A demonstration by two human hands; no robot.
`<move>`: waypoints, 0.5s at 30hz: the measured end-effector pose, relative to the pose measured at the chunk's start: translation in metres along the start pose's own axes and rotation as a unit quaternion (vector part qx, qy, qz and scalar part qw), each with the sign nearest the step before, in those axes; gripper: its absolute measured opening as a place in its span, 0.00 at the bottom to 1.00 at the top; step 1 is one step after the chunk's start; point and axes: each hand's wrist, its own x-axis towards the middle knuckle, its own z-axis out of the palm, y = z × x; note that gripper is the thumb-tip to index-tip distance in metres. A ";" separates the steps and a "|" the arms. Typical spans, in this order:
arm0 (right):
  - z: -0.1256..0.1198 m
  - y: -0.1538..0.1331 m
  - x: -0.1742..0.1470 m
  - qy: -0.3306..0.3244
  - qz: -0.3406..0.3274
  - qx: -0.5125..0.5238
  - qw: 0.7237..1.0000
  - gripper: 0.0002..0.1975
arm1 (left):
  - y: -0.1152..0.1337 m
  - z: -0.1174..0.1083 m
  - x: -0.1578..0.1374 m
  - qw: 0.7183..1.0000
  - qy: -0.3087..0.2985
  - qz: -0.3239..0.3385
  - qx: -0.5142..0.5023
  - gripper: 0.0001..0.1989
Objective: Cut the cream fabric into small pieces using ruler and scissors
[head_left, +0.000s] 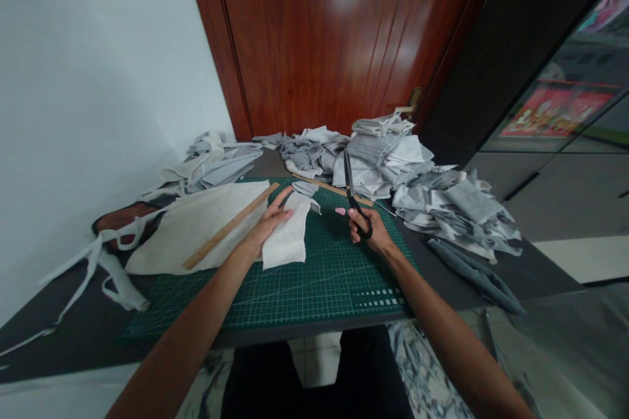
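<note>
My left hand (269,226) grips the left edge of a small white cloth piece (287,236), thumb on top and the other fingers partly hidden. My right hand (366,228) is wrapped round the black handles of a pair of scissors (350,186), whose blades point up and away from me and look closed. Just left of the scissors lies a small pink piece (340,211), perhaps chalk. Beyond the cloth sits a small grey fabric scrap (305,188). Under both hands spreads a green cutting mat (275,301).
A wooden ruler (230,226) lies across a large cream cloth (181,229) on the left. Another ruler (334,188) crosses the mat's far edge. Grey and white fabric piles (386,150) stand at the back and right (457,206). White strips (93,262) trail at the left.
</note>
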 end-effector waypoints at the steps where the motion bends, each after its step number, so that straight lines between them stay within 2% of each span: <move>1: 0.000 0.000 -0.002 -0.032 0.011 0.004 0.999 0.28 | 0.002 -0.003 -0.001 1.000 0.011 0.013 0.008 0.53; 5: -0.004 -0.007 -0.008 -0.186 0.029 -0.025 0.982 0.27 | 0.012 -0.016 -0.004 0.994 0.022 0.076 0.070 0.56; 8: -0.007 -0.017 -0.011 -0.276 0.013 -0.074 0.958 0.26 | 0.016 -0.025 -0.005 0.989 0.029 0.093 0.107 0.58; 10: -0.008 -0.023 -0.012 -0.284 -0.016 -0.133 0.949 0.26 | 0.017 -0.030 -0.007 0.990 0.033 0.093 0.103 0.59; 12: -0.010 -0.026 -0.013 -0.262 -0.038 -0.194 0.944 0.25 | 0.019 -0.033 -0.009 0.991 0.032 0.100 0.088 0.59; 15: -0.018 -0.026 -0.014 -0.233 -0.034 -0.265 0.935 0.24 | 0.024 -0.033 -0.014 0.990 0.034 0.111 0.075 0.61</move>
